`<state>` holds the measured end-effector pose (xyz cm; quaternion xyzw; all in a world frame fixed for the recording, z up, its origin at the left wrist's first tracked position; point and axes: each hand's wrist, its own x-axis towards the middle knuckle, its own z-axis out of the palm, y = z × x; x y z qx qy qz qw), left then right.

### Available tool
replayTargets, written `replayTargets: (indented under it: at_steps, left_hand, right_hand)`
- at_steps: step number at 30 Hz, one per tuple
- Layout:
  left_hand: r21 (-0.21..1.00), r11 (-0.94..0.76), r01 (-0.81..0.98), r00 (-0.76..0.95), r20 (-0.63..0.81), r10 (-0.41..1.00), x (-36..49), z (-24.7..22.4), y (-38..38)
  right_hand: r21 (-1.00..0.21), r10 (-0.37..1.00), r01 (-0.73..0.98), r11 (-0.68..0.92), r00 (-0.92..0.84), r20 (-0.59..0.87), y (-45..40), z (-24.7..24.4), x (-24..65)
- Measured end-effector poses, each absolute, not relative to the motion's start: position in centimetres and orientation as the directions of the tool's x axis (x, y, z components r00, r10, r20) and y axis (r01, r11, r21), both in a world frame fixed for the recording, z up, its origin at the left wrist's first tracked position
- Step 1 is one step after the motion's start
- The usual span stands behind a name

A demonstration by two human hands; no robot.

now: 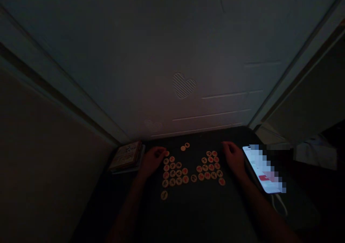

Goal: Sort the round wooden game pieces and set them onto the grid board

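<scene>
Round xiangqi pieces, marked in red or black, lie flat on a dark tabletop in two stepped groups joined by a low row. My left hand rests at the upper left of the left group. Its fingers are pinched together at the edge of a red-marked piece. My right hand lies just right of the right group, fingers curled in; whatever may be inside them is hidden in the dim light. Two pieces lie apart at the back, one of them blank-faced.
A lit phone with a white cable lies right of my right forearm. Stacked books or boxes sit at the back left. A pale panel with embossed hearts rises behind the table. A single piece lies nearer me.
</scene>
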<state>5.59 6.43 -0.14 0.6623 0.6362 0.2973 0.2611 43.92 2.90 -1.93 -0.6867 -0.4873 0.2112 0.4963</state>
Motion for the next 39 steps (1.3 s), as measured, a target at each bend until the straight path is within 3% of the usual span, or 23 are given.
replayTargets:
  at_steps: [8, 13, 15, 18, 26, 39]
  left_hand:
    - [0.777, -0.129, 0.616, -0.043, 0.197, 0.979, 4.8, -1.8, 6.0]
    - [0.797, -0.157, 0.583, -0.048, 0.226, 0.973, 4.8, -2.6, 5.9]
    - [0.803, -0.167, 0.572, -0.049, 0.236, 0.97, 4.9, -2.6, 5.8]
    - [0.809, -0.181, 0.558, -0.055, 0.254, 0.966, 5.0, -2.6, 5.8]
    - [0.821, -0.201, 0.535, -0.071, 0.28, 0.957, 5.1, -2.3, 5.7]
    - [0.809, -0.206, 0.551, -0.067, 0.288, 0.955, 5.1, -2.4, 5.8]
  right_hand:
    - [-0.833, 0.913, 0.551, 0.041, 0.317, 0.255, 2.9, -0.1, 42.3]
    - [-0.759, 0.96, 0.6, 0.252, -0.056, 0.274, 4.9, 1.6, 38.4]
    - [-0.656, 0.911, 0.634, 0.409, -0.318, 0.262, 6.0, 1.8, 36.6]
    - [-0.592, 0.855, 0.63, 0.504, -0.462, 0.236, 7.6, 1.6, 34.5]
    - [-0.515, 0.816, 0.654, 0.554, -0.548, 0.182, 9.7, 0.8, 33.5]
    - [-0.496, 0.841, 0.695, 0.52, -0.517, 0.158, 9.5, 0.2, 34.2]
